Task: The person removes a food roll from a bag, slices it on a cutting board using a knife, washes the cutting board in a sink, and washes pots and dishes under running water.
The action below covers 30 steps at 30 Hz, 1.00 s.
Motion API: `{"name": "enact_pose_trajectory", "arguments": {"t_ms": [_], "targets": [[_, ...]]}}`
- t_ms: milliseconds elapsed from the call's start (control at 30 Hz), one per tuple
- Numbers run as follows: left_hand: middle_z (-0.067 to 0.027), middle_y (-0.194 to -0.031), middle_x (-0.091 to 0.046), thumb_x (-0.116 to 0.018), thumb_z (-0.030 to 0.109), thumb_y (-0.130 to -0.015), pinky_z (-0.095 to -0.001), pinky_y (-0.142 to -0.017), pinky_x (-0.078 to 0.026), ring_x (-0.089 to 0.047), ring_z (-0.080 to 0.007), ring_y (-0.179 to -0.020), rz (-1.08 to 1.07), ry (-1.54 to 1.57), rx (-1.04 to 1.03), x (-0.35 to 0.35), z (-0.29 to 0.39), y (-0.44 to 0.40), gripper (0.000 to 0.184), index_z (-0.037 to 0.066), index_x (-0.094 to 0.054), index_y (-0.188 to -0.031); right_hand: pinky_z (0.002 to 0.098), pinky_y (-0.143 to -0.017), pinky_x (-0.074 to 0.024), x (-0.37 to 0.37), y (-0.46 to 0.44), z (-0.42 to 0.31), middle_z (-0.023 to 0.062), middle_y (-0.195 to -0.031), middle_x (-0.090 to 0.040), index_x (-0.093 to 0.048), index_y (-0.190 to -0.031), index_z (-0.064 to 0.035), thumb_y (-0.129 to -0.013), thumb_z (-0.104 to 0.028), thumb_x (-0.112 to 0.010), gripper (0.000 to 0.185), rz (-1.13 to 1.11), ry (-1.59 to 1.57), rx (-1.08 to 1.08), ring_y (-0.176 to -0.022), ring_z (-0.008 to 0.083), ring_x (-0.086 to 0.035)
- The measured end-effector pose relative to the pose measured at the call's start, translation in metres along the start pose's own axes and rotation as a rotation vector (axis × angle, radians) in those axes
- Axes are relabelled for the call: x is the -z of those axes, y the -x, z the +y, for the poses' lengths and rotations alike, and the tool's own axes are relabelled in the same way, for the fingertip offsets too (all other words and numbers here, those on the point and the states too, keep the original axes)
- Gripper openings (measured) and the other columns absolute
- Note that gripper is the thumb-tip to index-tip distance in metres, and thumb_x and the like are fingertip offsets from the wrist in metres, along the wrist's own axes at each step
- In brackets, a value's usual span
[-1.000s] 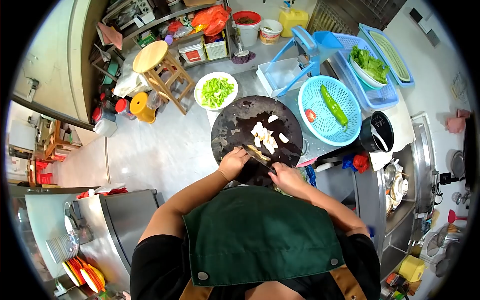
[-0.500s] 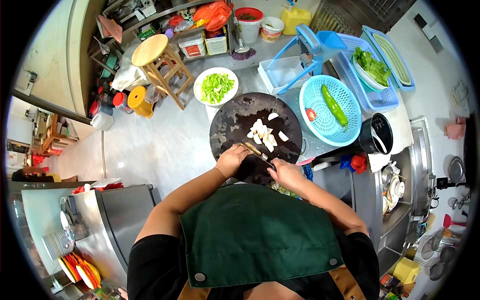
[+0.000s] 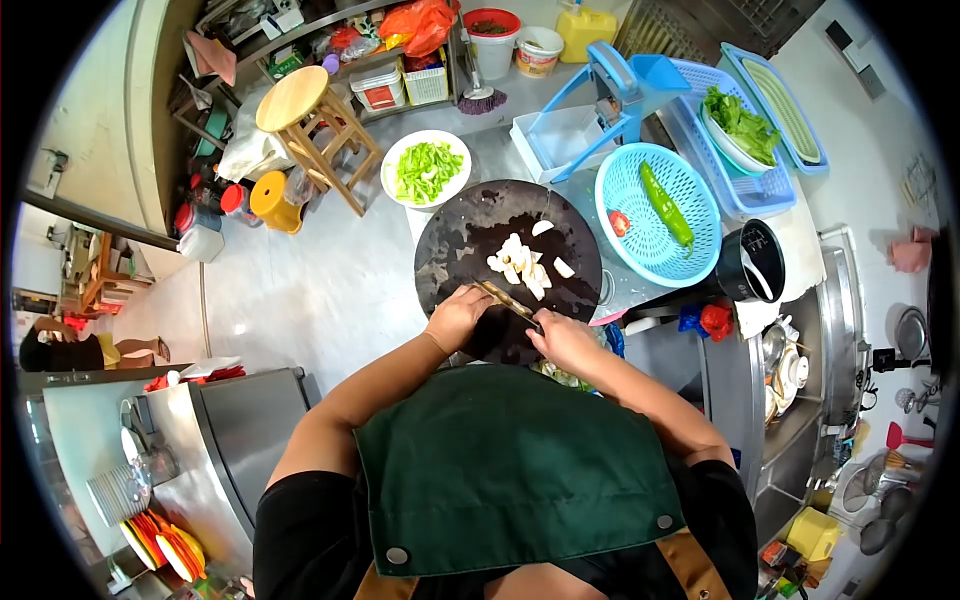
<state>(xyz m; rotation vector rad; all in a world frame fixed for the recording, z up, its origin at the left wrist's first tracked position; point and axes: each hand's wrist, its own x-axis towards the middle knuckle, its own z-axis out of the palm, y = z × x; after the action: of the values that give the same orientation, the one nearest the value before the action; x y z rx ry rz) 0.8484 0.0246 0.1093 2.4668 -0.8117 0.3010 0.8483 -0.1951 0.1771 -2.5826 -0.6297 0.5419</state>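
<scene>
On the round dark chopping board (image 3: 450,235) lies a pile of white cut pieces (image 3: 518,262), with two loose pieces to its right. My left hand (image 3: 459,315) has its fingers bent on a brownish piece (image 3: 496,292) near the board's front. My right hand (image 3: 563,340) is closed round the handle of a knife, whose blade lies along that piece; my fingers hide most of the handle. A white plate of chopped green vegetable (image 3: 426,171) stands behind the board at the left. A light blue colander (image 3: 655,245) to the right holds a green pepper (image 3: 666,207) and a tomato piece (image 3: 619,223).
A blue basket (image 3: 745,205) with a bowl of lettuce (image 3: 740,128) is at the back right, near a black pot (image 3: 735,270). The sink (image 3: 800,440) holds dishes. A wooden stool (image 3: 292,98) stands at the left. Another person (image 3: 60,350) shows at the far left.
Both hands have stayed at the board's front with small movements along the brownish piece. The other person has come further into view at the far left. The whole view has shifted slightly.
</scene>
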Motion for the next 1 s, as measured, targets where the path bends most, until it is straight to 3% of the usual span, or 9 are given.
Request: {"name": "enact_pose_trajectory", "arguments": {"t_ms": [133,200,400,533,667,733,767,900,1000], "targets": [[-0.0084,-0.098,-0.058,-0.050,0.004,-0.067,-0.0301,-0.084,-0.042,-0.053,-0.0241,-0.094,0.005,0.019,-0.025,-0.001,-0.001,-0.002,0.032,0.002,-0.060,-0.098,0.0439,-0.065,-0.0471,-0.016,-0.037,-0.007,0.0191,-0.080,-0.060,-0.049,-0.086,-0.0009,-0.083,-0.029,-0.052,0.028,0.020,0.012,-0.006,-0.076,0.0364,-0.059],[-0.0079,-0.097,-0.058,-0.050,0.005,-0.069,-0.0293,-0.083,-0.043,-0.053,-0.0231,-0.092,0.019,0.007,-0.061,0.000,-0.002,-0.002,0.031,0.002,-0.060,-0.098,0.0444,-0.066,-0.0465,-0.014,-0.048,-0.005,0.0217,-0.080,-0.059,-0.051,-0.089,-0.0004,-0.083,-0.029,-0.051,0.029,0.206,-0.145,0.022,-0.077,0.0375,-0.058],[-0.0087,-0.098,-0.058,-0.050,0.004,-0.068,-0.0307,-0.081,-0.043,-0.053,-0.0248,-0.091,-0.009,-0.020,0.054,-0.001,0.000,0.004,0.031,0.003,-0.060,-0.097,0.0434,-0.066,-0.0472,0.008,-0.009,-0.003,0.0198,-0.080,-0.060,-0.051,-0.092,0.0001,-0.083,-0.028,-0.052,0.029,0.064,-0.032,0.083,-0.077,0.0364,-0.059],[-0.0090,-0.097,-0.058,-0.050,0.004,-0.068,-0.0311,-0.081,-0.043,-0.054,-0.0242,-0.090,0.002,-0.018,0.046,-0.002,-0.005,0.005,0.031,0.003,-0.060,-0.097,0.0448,-0.066,-0.0471,-0.003,-0.018,-0.005,0.0193,-0.081,-0.060,-0.050,-0.088,-0.0001,-0.083,-0.028,-0.051,0.028,-0.055,0.013,0.004,-0.076,0.0354,-0.059],[-0.0095,-0.094,-0.059,-0.050,0.003,-0.068,-0.0314,-0.081,-0.043,-0.056,-0.0232,-0.089,0.061,0.058,-0.007,0.000,-0.006,0.003,0.030,0.003,-0.060,-0.096,0.0445,-0.067,-0.0467,-0.016,-0.044,-0.007,0.0187,-0.082,-0.061,-0.050,-0.090,-0.0008,-0.083,-0.028,-0.051,0.028,0.026,0.001,0.011,-0.076,0.0365,-0.059],[-0.0095,-0.093,-0.059,-0.051,0.003,-0.068,-0.0314,-0.082,-0.043,-0.056,-0.0232,-0.089,0.047,0.022,0.003,-0.002,-0.010,0.007,0.029,0.003,-0.060,-0.095,0.0441,-0.068,-0.0466,-0.012,-0.044,-0.001,0.0192,-0.084,-0.060,-0.051,-0.092,-0.0005,-0.083,-0.028,-0.051,0.029,0.212,-0.134,0.124,-0.076,0.0367,-0.059],[-0.0095,-0.093,-0.059,-0.051,0.003,-0.067,-0.0315,-0.083,-0.043,-0.056,-0.0231,-0.090,0.030,-0.004,0.019,-0.004,-0.010,0.010,0.028,0.003,-0.060,-0.094,0.0437,-0.068,-0.0469,0.008,-0.031,-0.012,0.0191,-0.085,-0.060,-0.051,-0.094,0.0001,-0.083,-0.029,-0.051,0.031,0.050,-0.101,0.052,-0.077,0.0363,-0.059],[-0.0096,-0.092,-0.059,-0.051,0.002,-0.067,-0.0319,-0.082,-0.043,-0.056,-0.0235,-0.090,0.029,-0.008,0.041,-0.001,-0.007,0.007,0.027,0.003,-0.060,-0.092,0.0434,-0.068,-0.0474,0.010,-0.012,-0.008,0.0182,-0.084,-0.061,-0.051,-0.095,0.0002,-0.083,-0.028,-0.052,0.031,-0.102,0.032,0.018,-0.078,0.0347,-0.060],[-0.0094,-0.092,-0.059,-0.052,0.003,-0.067,-0.0320,-0.081,-0.044,-0.056,-0.0231,-0.090,0.032,-0.011,0.015,0.001,-0.005,0.007,0.026,0.003,-0.061,-0.091,0.0434,-0.068,-0.0474,-0.010,-0.030,-0.014,0.0186,-0.085,-0.061,-0.051,-0.095,0.0003,-0.083,-0.028,-0.051,0.031,-0.028,0.008,0.027,-0.078,0.0341,-0.060]]}}
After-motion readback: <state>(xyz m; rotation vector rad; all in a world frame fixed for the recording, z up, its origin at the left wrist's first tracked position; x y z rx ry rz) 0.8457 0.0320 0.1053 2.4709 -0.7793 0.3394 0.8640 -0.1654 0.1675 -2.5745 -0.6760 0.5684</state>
